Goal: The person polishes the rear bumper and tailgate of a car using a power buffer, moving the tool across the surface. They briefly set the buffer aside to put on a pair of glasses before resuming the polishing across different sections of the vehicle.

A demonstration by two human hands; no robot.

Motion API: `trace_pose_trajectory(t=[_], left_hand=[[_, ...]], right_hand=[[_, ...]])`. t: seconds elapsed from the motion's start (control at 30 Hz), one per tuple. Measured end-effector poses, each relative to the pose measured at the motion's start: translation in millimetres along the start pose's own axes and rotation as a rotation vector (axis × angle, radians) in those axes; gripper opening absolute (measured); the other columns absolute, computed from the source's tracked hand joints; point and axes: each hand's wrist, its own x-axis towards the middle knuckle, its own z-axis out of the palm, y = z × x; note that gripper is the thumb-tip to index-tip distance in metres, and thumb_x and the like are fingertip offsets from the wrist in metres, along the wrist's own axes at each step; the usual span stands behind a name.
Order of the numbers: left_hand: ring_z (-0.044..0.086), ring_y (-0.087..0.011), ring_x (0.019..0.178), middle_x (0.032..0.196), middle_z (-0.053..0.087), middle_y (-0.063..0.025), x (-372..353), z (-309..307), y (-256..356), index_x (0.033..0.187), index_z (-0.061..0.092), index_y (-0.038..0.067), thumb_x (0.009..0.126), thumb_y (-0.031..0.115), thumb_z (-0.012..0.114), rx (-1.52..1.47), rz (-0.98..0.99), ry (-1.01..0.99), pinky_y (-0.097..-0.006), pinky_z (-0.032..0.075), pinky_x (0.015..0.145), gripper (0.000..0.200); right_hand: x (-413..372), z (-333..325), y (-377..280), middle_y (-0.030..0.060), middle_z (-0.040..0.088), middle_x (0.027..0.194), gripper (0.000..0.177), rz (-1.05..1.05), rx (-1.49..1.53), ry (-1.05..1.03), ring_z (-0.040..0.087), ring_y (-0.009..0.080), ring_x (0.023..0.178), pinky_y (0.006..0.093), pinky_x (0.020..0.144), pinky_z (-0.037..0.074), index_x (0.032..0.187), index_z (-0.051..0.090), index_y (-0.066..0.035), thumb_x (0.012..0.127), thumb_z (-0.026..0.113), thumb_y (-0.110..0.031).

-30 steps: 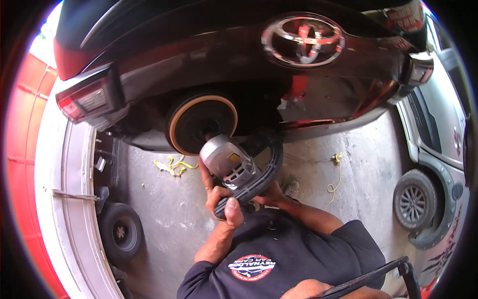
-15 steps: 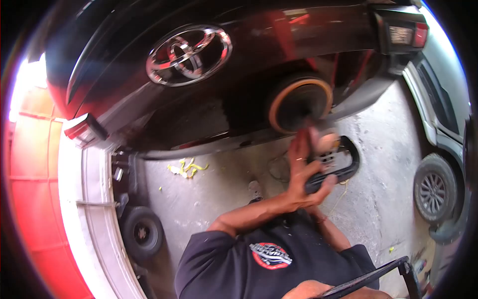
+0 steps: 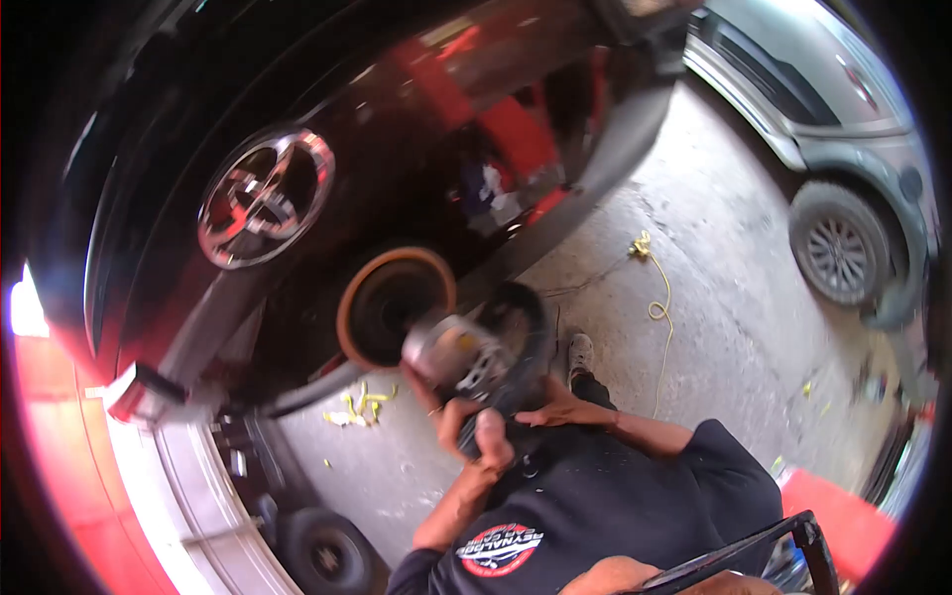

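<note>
A power polisher [image 3: 461, 355] with a black loop handle and a round, orange-rimmed pad [image 3: 448, 278] is blurred in the middle. Its pad lies against or very near the lower panel of a dark car [image 3: 397, 149], below the chrome emblem [image 3: 266, 196]. My left hand [image 3: 478, 438] is closed on the polisher's body, its fingers partly smeared. My right hand [image 3: 550, 405] is wrapped round the tool's black rear part, near the loop handle; some of its fingers are hidden.
A yellow cord [image 3: 666, 307] trails over the concrete floor. Yellow-green scraps [image 3: 362, 405] lie below the car. A loose wheel [image 3: 327, 555] is at lower left, a silver car [image 3: 838, 139] at upper right. My shoe [image 3: 581, 353] shows beyond my right hand.
Both hands and the polisher have shifted left along the dark panel, and the pad is now below the emblem. The view has turned, showing more floor and the yellow cord at right.
</note>
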Motion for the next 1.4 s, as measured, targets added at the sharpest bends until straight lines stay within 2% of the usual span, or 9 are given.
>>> trace_pose_trajectory(t=[0.1, 0.2, 0.3, 0.5, 0.67, 0.93, 1.13, 1.3, 1.4], left_hand=[[0.053, -0.0281, 0.103, 0.118, 0.060, -0.0283, 13.4, -3.5, 12.5, 0.071, 0.050, 0.001, 0.086, 0.027, 0.053, 0.019, 0.080, 0.104, -0.0378, 0.041, 0.088, 0.030], [0.049, -0.0418, 0.124, 0.151, 0.025, -0.0339, 20.4, -8.2, 12.1, 0.074, 0.055, -0.001, 0.088, 0.029, 0.055, 0.104, 0.174, -0.109, -0.0431, 0.041, 0.100, 0.033], [0.036, -0.0467, 0.141, 0.162, 0.016, -0.0338, 15.6, 1.1, 0.9, 0.076, 0.059, -0.001, 0.085, 0.026, 0.058, 0.085, 0.141, -0.328, -0.0471, 0.034, 0.110, 0.028], [0.026, -0.0507, 0.146, 0.159, 0.013, -0.0377, -6.5, 83.4, -22.7, 0.080, 0.061, 0.002, 0.081, 0.019, 0.062, 0.196, 0.203, -0.614, -0.0518, 0.031, 0.114, 0.017], [0.029, -0.0498, 0.144, 0.159, 0.012, -0.0348, -15.8, 145.9, -26.0, 0.086, 0.065, 0.001, 0.084, 0.024, 0.066, 0.087, 0.127, -0.542, -0.0507, 0.032, 0.114, 0.023], [0.031, -0.0428, 0.137, 0.149, 0.027, -0.0290, 8.5, 236.2, -33.3, 0.091, 0.070, 0.002, 0.076, 0.023, 0.077, 0.153, 0.391, -0.615, -0.0499, 0.031, 0.108, 0.027], [0.045, -0.0306, 0.101, 0.107, 0.047, -0.0127, -25.3, 188.6, -84.8, 0.079, 0.065, 0.009, 0.066, 0.023, 0.083, 0.094, 0.377, -0.492, -0.0468, 0.036, 0.090, 0.027], [0.045, -0.0280, 0.098, 0.099, 0.047, -0.0093, -78.1, 79.1, -143.1, 0.080, 0.064, 0.011, 0.074, 0.036, 0.073, 0.178, 0.318, -0.459, -0.0447, 0.035, 0.089, 0.027], [0.045, -0.0274, 0.097, 0.096, 0.046, -0.0082, -87.7, 61.8, -138.7, 0.079, 0.060, 0.012, 0.077, 0.039, 0.067, 0.243, 0.320, -0.149, -0.0461, 0.036, 0.090, 0.028]], right_hand=[[7.9, 34.8, -4.8, 0.0111, 0.069, 0.112, 0.065, -0.041, 0.011, -0.057, 0.063, 0.0211, 0.108, 0.0368, 0.097, 0.049, 0.128, 0.057, 0.000, 0.073, 0.086, -0.018], [7.5, 57.8, 4.8, 0.0141, 0.067, 0.119, 0.063, -0.101, -0.062, 0.018, 0.062, 0.0218, 0.111, 0.0362, 0.098, 0.048, 0.128, 0.057, 0.001, 0.076, 0.084, -0.020], [4.0, 64.8, 35.2, 0.0168, 0.067, 0.122, 0.075, -0.287, 0.004, -0.001, 0.063, 0.0282, 0.113, 0.0407, 0.100, 0.049, 0.138, 0.049, 0.000, 0.075, 0.083, -0.020], [-8.0, 39.0, 88.2, 0.0119, 0.065, 0.126, 0.070, -0.161, 0.543, 0.054, 0.062, 0.0219, 0.114, 0.0375, 0.100, 0.049, 0.135, 0.053, -0.001, 0.075, 0.084, -0.016], [-11.3, -23.3, 90.8, 0.0116, 0.066, 0.124, 0.067, -0.104, 0.471, 0.201, 0.062, 0.0208, 0.113, 0.0380, 0.098, 0.050, 0.132, 0.056, 0.000, 0.075, 0.086, -0.019], [8.6, -95.9, 81.6, 0.0110, 0.066, 0.125, 0.068, -0.115, 0.374, 0.421, 0.062, 0.0215, 0.114, 0.0382, 0.099, 0.049, 0.132, 0.056, 0.000, 0.075, 0.086, -0.022], [5.7, -55.1, 124.8, 0.0105, 0.065, 0.126, 0.068, -0.062, 0.311, 0.340, 0.062, 0.0221, 0.114, 0.0384, 0.100, 0.049, 0.132, 0.056, 0.000, 0.075, 0.086, -0.024], [-4.6, 9.9, 175.3, 0.0102, 0.065, 0.127, 0.069, -0.012, 0.245, 0.018, 0.062, 0.0226, 0.114, 0.0386, 0.100, 0.049, 0.132, 0.056, -0.001, 0.075, 0.086, -0.026], [24.6, 30.9, 213.1, 0.0100, 0.065, 0.127, 0.069, -0.057, 0.194, -0.169, 0.063, 0.0229, 0.114, 0.0387, 0.101, 0.049, 0.131, 0.056, -0.001, 0.075, 0.086, -0.027]])
